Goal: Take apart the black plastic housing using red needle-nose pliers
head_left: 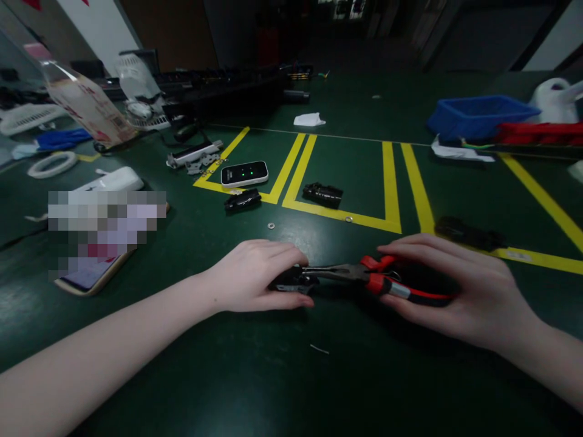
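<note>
My left hand (259,276) is closed around a small black part (296,280), which its fingers partly cover. Wrapped around the red and black handles of a pair of needle-nose pliers (378,279) is my right hand (460,285). The pliers point left, and their grey jaws meet the right end of the black part; whether they pinch something there is too small to tell. A thin wire piece (319,349) lies on the green table just below. Beyond my hands are a small metal ring (271,226) and a second ring (348,219).
Two black parts, one left (243,200) and one right (323,194), lie near yellow tape (337,213). A white-edged device (245,174) with green lights is beside them. A phone (98,267) and a bottle (86,103) stand left; a blue bin (485,115) is back right.
</note>
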Demonstrator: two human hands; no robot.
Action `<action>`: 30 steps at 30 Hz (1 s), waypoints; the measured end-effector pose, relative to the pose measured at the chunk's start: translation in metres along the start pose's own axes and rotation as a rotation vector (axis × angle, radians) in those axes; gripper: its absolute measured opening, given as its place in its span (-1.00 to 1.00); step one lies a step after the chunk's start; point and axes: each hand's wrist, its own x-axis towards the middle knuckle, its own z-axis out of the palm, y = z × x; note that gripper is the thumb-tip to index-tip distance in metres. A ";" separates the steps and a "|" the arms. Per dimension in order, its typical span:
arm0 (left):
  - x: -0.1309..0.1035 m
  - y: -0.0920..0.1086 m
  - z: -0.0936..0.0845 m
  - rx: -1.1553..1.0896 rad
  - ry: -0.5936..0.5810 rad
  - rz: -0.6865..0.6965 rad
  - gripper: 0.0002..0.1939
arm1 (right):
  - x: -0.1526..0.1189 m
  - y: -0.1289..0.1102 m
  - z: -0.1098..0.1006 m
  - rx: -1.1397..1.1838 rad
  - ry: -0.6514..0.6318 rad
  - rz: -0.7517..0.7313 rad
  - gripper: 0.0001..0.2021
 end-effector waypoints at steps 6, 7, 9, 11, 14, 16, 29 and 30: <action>0.000 0.000 0.000 0.001 -0.001 -0.009 -0.58 | -0.001 -0.005 0.003 0.052 0.020 0.056 -0.58; 0.000 0.000 0.000 0.002 0.000 -0.012 -0.58 | -0.001 -0.005 0.003 0.061 0.014 0.060 -0.58; 0.000 0.000 0.000 0.001 0.004 -0.017 -0.58 | 0.000 -0.007 0.003 0.081 0.003 0.065 -0.60; -0.001 0.000 0.000 -0.007 0.007 -0.017 -0.58 | 0.001 -0.008 0.003 0.101 -0.012 0.076 -0.62; -0.001 0.000 0.000 -0.014 0.012 -0.019 -0.57 | 0.002 -0.010 0.002 0.124 -0.038 0.106 -0.63; -0.001 0.000 0.000 -0.015 0.009 -0.021 -0.57 | 0.002 -0.010 0.002 0.134 -0.050 0.120 -0.63; -0.001 -0.002 0.001 -0.004 0.005 0.001 -0.56 | 0.003 -0.013 0.002 0.159 -0.006 0.133 -0.62; -0.001 -0.002 0.001 -0.007 0.005 0.000 -0.56 | 0.003 -0.013 0.002 0.162 -0.010 0.138 -0.62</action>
